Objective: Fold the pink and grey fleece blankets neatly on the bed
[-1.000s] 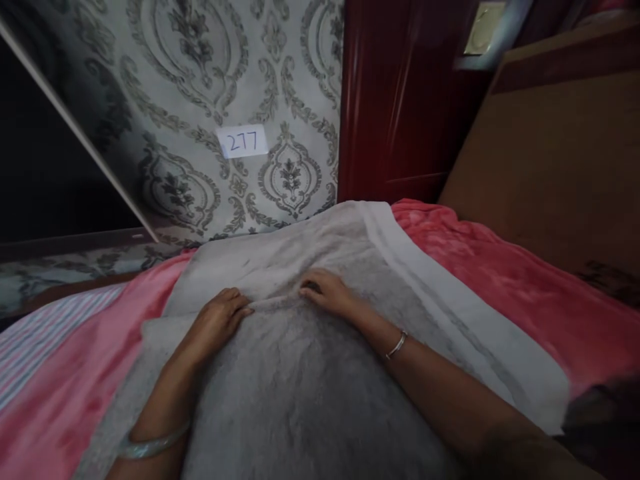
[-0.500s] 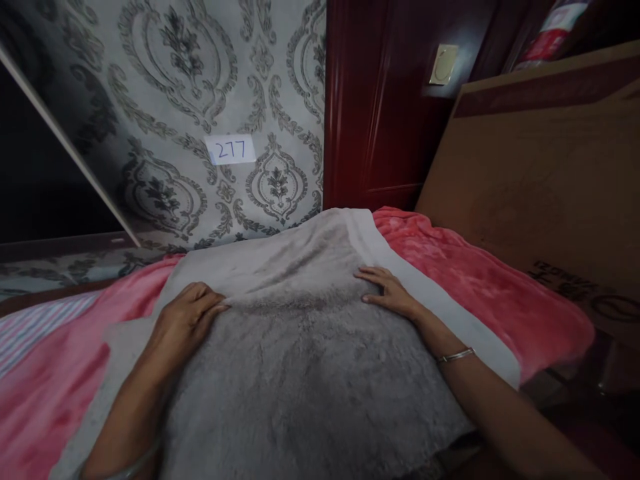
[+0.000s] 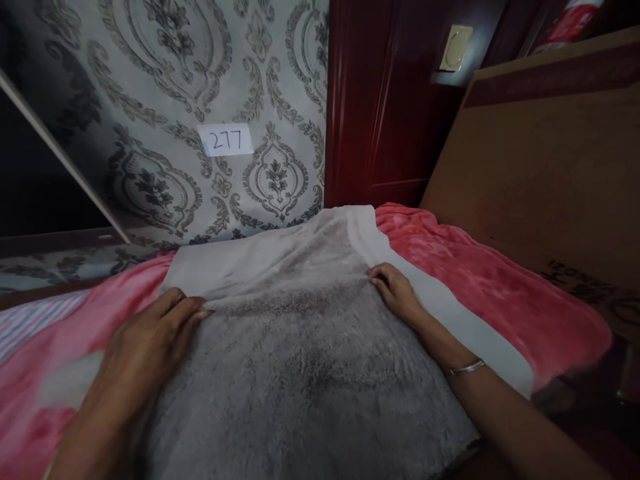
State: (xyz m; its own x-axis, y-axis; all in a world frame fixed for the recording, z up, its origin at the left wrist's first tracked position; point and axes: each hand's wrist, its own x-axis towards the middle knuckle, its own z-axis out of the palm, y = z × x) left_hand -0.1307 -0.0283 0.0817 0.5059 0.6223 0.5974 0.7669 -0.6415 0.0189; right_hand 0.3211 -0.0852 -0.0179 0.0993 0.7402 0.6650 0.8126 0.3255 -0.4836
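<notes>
A grey plush cloth (image 3: pixel 310 380) with a paler, smooth border lies spread in front of me, and a raised fold runs across it between my hands. On its left side my left hand (image 3: pixel 150 343) is closed, pinching the cloth between thumb and fingers. My right hand (image 3: pixel 397 292) pinches the cloth at the right end of the fold, just inside the pale border, with its fingers drawn together. Beneath the cloth is a pink-red plush blanket (image 3: pixel 465 280), showing on both sides.
A large cardboard box (image 3: pixel 555 153) leans at the right beside a dark red door (image 3: pixel 375 100). Patterned wallpaper (image 3: pixel 275 87) with a paper marked 277 (image 3: pixel 226 139) stands behind. At the left are a dark screen-like panel (image 3: pixel 40 167) and striped fabric (image 3: pixel 35 327).
My right hand's spread fingers have closed on the cloth. My left hand has moved left and toward me, still gripping, and the fold is stretched wider.
</notes>
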